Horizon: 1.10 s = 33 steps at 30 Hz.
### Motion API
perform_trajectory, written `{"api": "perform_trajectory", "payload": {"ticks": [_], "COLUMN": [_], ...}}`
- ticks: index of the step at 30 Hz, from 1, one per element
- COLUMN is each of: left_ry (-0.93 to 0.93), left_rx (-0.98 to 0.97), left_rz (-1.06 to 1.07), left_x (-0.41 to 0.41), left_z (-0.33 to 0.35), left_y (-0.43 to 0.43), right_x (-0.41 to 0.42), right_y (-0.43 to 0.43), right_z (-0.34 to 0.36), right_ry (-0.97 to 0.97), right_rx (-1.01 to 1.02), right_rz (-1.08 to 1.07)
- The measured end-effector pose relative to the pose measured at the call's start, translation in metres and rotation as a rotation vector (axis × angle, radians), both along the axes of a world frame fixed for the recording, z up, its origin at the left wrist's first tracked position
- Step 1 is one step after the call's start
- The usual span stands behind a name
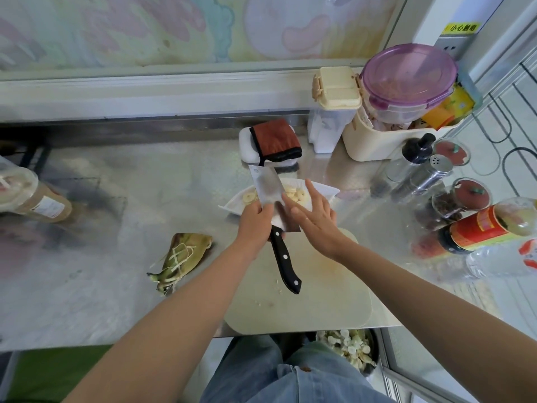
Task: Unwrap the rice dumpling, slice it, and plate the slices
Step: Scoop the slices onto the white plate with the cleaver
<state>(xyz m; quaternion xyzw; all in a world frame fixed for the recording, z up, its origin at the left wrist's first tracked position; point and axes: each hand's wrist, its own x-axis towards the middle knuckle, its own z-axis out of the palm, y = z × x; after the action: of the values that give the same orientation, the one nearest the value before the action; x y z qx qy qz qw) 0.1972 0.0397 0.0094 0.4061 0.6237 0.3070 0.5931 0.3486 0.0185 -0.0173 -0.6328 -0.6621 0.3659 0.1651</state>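
Seen from above the steel counter [116, 228], the person's left hand [254, 225] is curled round the cleaver [267, 187] where blade meets handle. The broad blade tilts up and away over the plate [327, 189], and the black handle hangs free toward the body. The right hand [315, 219] is flat with its fingers straight and slightly spread; some lie against the face of the blade, and the longest reaches out over the plate. It holds nothing.

The pale dumpling slices [295, 195] lie on the white plate, some to either side of the blade. The plate sits just beyond the cream cutting board [319, 295], which carries a few crumbs. A green leaf wrapper [181, 257] with loose string lies on the counter, well left of the board; I cannot tell whether anything is inside it.

Behind the plate sits a folded brown cloth [276, 141], and jars and a metal shaker [421, 175] crowd the right side.
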Motion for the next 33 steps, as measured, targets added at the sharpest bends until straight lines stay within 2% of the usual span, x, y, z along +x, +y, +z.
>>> {"api": "perform_trajectory", "payload": {"ticks": [4, 8, 11, 13, 14, 16, 18, 20, 24, 26, 28, 29, 33], "left_ry": [0.023, 0.031, 0.127, 0.186, 0.2, 0.216, 0.214, 0.158, 0.047, 0.044, 0.146, 0.217, 0.525], "left_rx": [0.017, -0.016, -0.002, 0.017, 0.027, 0.037, 0.045, 0.036, 0.052, 0.09, 0.132, 0.153, 0.245], "left_rz": [0.003, 0.006, 0.011, -0.006, -0.007, 0.008, 0.034, 0.051, 0.026, -0.04, -0.126, -0.172, -0.379], "left_x": [-0.007, -0.008, -0.008, -0.008, -0.007, -0.002, 0.003, 0.009, 0.026, 0.032, 0.033, 0.034, 0.038], "left_z": [-0.002, 0.004, 0.001, -0.009, -0.012, -0.015, -0.016, -0.02, 0.0, 0.003, -0.005, -0.012, -0.035], "left_y": [0.001, 0.001, 0.002, 0.002, 0.001, -0.001, -0.005, -0.01, -0.029, -0.039, -0.048, -0.053, -0.071], "right_x": [0.0, -0.005, -0.003, -0.001, 0.0, 0.0, -0.002, -0.003, 0.002, 0.014, 0.032, 0.045, 0.097], "right_y": [0.003, 0.001, 0.002, -0.003, -0.007, -0.017, -0.028, -0.037, -0.049, -0.055, -0.064, -0.07, -0.101], "right_z": [-0.006, -0.005, -0.002, 0.006, 0.012, 0.026, 0.031, 0.027, 0.021, 0.024, 0.026, 0.025, 0.01], "right_ry": [-0.101, -0.143, -0.184, -0.15, -0.067, 0.074, 0.014, -0.031, 0.21, 0.472, 0.778, 0.866, 1.005], "right_rx": [-0.035, 0.04, 0.006, 0.084, 0.081, -0.04, -0.164, -0.178, -0.164, -0.251, -0.306, -0.298, -0.257], "right_rz": [-0.046, 0.095, -0.055, -0.073, -0.054, 0.043, 0.154, 0.149, -0.117, -0.295, -0.432, -0.487, -0.756]}}
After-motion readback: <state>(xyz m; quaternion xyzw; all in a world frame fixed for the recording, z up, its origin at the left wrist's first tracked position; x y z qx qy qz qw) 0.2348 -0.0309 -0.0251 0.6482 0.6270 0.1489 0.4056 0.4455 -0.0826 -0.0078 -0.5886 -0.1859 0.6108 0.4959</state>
